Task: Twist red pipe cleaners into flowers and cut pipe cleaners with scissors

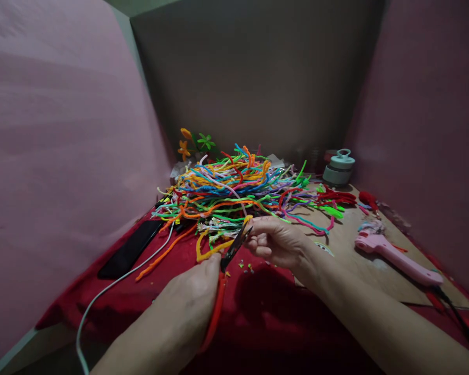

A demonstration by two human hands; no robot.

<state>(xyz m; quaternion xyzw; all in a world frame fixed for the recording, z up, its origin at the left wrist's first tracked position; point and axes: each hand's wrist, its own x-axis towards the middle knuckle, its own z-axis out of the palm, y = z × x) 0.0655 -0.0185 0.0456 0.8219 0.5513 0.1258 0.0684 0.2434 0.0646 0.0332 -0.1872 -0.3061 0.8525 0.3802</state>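
My left hand point(195, 294) is closed round red-handled scissors point(234, 247), whose dark blades point up and right. My right hand point(275, 239) pinches a yellow pipe cleaner point(209, 252) just past the blade tips; the yellow piece curls down to the left on the red cloth point(266, 297). Small cut bits point(244, 266) lie under the blades. Behind the hands rises a tangled heap of many-coloured pipe cleaners point(234, 187).
A black phone point(131, 249) with a white cable point(113, 284) lies at the left. A pink glue gun point(394, 256) rests on a brown board point(359, 250) at the right. A grey-green round container point(339, 167) and pipe-cleaner flowers point(193, 143) stand at the back. Pink walls close both sides.
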